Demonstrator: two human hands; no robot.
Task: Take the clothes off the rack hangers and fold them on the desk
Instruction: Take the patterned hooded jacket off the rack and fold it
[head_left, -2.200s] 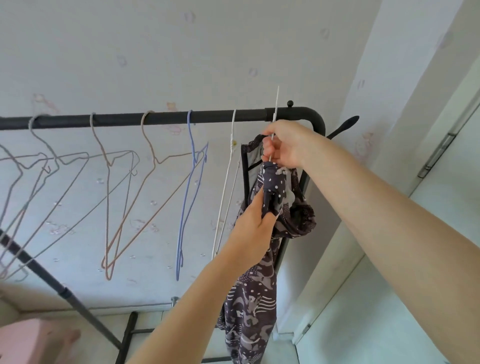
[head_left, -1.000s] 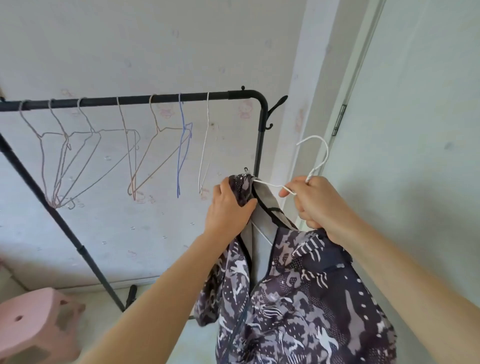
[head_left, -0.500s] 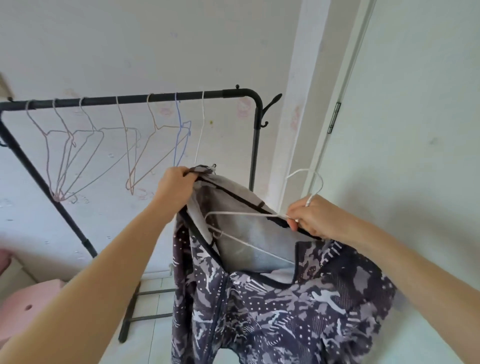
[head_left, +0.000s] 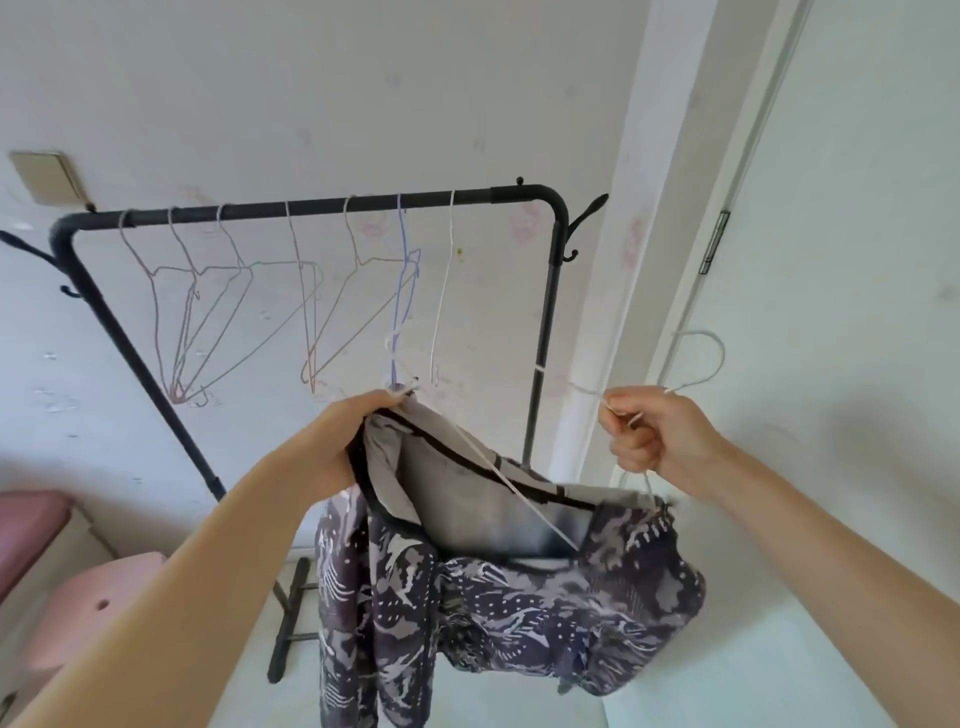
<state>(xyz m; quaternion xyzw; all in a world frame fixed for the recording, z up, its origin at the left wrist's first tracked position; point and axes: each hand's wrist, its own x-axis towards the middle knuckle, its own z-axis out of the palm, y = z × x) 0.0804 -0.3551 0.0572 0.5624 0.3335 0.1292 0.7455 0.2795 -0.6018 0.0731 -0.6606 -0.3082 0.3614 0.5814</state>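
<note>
A dark patterned garment (head_left: 509, 613) with a grey lining hangs in front of me, off the black clothes rack (head_left: 550, 270). My left hand (head_left: 353, 441) grips its collar edge at the upper left. My right hand (head_left: 660, 441) grips a white wire hanger (head_left: 698, 358) near the neck, the hook pointing up and to the right. One hanger arm (head_left: 519, 493) still runs down inside the garment's open neck. The garment's right side sags below my right hand.
Several empty wire hangers (head_left: 291, 312) in pink, blue and white hang on the rack's bar. A pink stool (head_left: 88, 623) stands on the floor at lower left. A white door with a hinge (head_left: 711, 244) is on the right.
My right hand has drawn the hanger up and to the right, so more of it is out of the neck. My left hand has kept hold of the collar. The view has tilted.
</note>
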